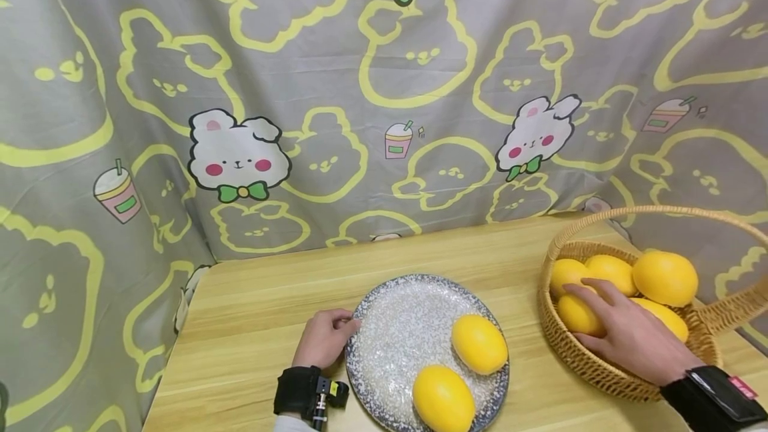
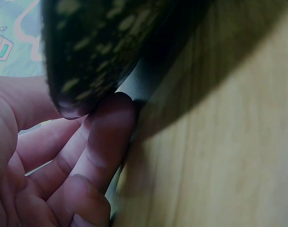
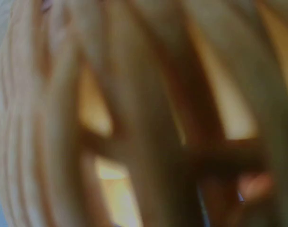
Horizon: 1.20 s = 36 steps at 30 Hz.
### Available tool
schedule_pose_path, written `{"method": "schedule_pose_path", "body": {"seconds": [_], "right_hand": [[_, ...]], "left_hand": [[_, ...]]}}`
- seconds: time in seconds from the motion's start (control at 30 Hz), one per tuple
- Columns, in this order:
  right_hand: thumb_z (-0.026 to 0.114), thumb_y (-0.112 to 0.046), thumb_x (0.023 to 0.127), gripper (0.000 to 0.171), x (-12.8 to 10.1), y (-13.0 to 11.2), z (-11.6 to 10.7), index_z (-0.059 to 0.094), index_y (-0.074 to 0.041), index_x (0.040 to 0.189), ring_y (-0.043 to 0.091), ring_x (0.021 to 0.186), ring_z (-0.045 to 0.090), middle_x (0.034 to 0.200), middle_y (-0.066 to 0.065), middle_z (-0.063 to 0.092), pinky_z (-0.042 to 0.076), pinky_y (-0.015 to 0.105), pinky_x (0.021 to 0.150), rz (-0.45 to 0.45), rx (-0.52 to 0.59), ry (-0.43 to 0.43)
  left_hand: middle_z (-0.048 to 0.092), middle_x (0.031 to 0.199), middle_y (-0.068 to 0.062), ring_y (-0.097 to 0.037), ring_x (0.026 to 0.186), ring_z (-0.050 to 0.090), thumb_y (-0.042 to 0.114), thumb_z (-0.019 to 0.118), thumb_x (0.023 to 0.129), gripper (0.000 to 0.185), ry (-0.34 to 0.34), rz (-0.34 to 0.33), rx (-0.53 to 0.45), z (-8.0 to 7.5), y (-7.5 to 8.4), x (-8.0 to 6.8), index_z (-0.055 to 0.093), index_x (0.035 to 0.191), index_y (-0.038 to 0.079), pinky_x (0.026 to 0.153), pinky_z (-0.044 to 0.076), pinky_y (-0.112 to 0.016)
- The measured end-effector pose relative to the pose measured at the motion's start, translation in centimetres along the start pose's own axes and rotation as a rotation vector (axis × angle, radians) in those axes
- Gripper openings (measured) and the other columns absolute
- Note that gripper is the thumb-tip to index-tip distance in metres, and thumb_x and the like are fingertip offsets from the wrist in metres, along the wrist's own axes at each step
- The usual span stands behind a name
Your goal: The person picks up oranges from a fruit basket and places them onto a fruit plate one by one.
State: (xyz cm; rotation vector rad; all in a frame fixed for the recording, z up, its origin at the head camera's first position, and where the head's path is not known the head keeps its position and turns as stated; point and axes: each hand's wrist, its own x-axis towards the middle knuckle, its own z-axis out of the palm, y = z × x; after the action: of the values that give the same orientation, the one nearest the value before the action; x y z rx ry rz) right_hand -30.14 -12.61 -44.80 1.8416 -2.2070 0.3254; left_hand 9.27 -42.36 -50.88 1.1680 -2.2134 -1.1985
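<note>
While I am watching from the head view, my right hand [image 1: 630, 332] is reaching into the wicker basket [image 1: 594, 369] at the right edge of the frame, its fingers spreading over a lemon [image 1: 577, 315] near the basket's left wall, lying on the fruit rather than closing round it, as far as I am seeing. Three more lemons are sitting round it in the basket, one large one [image 1: 665, 277] riding high at the back.

My left hand [image 1: 324, 339] is resting at the lower centre, fingers curling against the left rim of the speckled plate [image 1: 402, 325]; the left wrist view is showing fingertips [image 2: 111, 127] tucking under that rim, I judge to keep the plate from sliding on the wooden table [image 1: 258, 312].

Two lemons are already lying on the plate, one [image 1: 479, 343] toward its right edge, another [image 1: 443, 397] at its near edge, just beside each other. The right wrist view is showing only blurred basket weave.
</note>
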Motion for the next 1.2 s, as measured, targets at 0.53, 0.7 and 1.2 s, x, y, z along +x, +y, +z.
{"method": "schedule_pose_path", "body": {"seconds": [0.53,0.7,1.2], "right_hand": [[0.091,-0.044,0.074,0.083,0.3,-0.9,-2.8,0.053,-0.021,0.145,0.031,0.086,0.068,0.136,0.021,0.055,0.051,0.044,0.062,0.091,-0.008,-0.011],[0.095,-0.038,0.068,0.084,0.6,-1.1,-3.3,0.056,-0.020,0.140,0.025,0.083,0.065,0.131,0.020,0.057,0.048,0.040,0.063,0.020,-0.053,0.084],[0.095,-0.040,0.065,0.085,0.7,-2.1,-4.3,0.058,-0.020,0.139,0.026,0.084,0.064,0.133,0.018,0.057,0.050,0.046,0.066,0.003,-0.069,0.126]], "left_hand": [[0.075,0.091,-0.003,-0.013,0.071,0.057,0.028,0.070,0.097,0.031,-0.008,0.007,-0.001,-0.1,-0.1,0.0,0.076,0.121,0.008,0.064,0.044,-0.028],[0.076,0.093,-0.003,-0.012,0.074,0.059,0.028,0.070,0.097,0.031,-0.011,0.006,0.004,-0.1,-0.3,0.1,0.076,0.120,0.008,0.066,0.045,-0.029],[0.077,0.095,-0.003,-0.011,0.077,0.062,0.028,0.070,0.097,0.031,-0.008,0.009,0.008,0.0,-0.4,0.0,0.076,0.120,0.009,0.069,0.047,-0.030]]}}
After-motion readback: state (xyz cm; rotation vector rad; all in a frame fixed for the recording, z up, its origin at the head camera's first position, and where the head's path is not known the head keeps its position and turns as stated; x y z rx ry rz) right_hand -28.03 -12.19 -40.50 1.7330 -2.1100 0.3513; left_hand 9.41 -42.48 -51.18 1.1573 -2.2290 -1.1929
